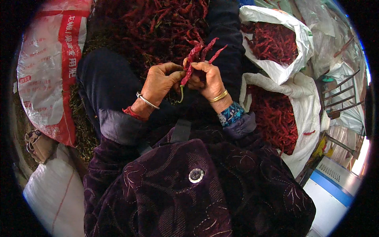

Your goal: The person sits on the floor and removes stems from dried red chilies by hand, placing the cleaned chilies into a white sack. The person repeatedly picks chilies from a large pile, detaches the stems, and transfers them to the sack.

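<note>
Several dried red chili peppers stick up from my right hand, whose thumb and fingers are closed on them. One pepper hangs lowest, its pale green stem pointing down between the hands. My left hand meets the right one there, thumb and forefinger pinched together at that pepper's side; the tips are partly hidden, so whether they grip it I cannot tell. Beyond both hands lies a large heap of dried red chilies, between my dark-trousered legs.
Two white woven sacks of red chilies stand at the right, one farther and one nearer. A red and white printed bag lies at the left over stem debris. A white sack is at lower left, a metal rack far right.
</note>
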Available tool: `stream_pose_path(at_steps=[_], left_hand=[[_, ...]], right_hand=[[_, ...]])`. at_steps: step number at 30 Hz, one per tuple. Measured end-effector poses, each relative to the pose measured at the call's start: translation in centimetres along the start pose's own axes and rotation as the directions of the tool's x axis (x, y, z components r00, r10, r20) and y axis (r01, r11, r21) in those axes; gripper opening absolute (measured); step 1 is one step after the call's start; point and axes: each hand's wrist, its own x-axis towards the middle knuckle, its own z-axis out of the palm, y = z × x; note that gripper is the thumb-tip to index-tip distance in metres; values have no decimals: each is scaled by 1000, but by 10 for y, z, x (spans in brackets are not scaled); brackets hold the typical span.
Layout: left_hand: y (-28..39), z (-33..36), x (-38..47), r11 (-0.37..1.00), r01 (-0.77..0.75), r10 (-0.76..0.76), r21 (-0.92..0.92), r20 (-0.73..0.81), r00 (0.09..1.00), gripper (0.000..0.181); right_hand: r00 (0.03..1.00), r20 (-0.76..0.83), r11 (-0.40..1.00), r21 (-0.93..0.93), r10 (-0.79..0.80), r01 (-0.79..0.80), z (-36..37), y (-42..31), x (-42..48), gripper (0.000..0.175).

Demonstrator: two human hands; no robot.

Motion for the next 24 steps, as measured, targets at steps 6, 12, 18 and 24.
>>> stream_pose_path(at_steps=[6, 12, 18, 24], left_hand=[[-14, -12, 16, 991, 29, -45, -129, -125, 991, 14], [10, -2, 4, 994, 63, -66, -85, -30, 997, 15], [-7, 0, 9, 921, -239, 224, 309, 83, 971, 16], [-5, 4, 5, 970, -31, 44, 241, -52, 998, 16]], right_hand=[[904, 228, 783, -452, -363, 428, 32, -11, -12, 12], [954, -163, 943, -263, -250, 202, 16, -13, 4, 10], [952, -205, 962, -199, -227, 187, 13, -5, 8, 10], [931, -197, 919, -314, -308, 238, 11, -6, 9, 12]])
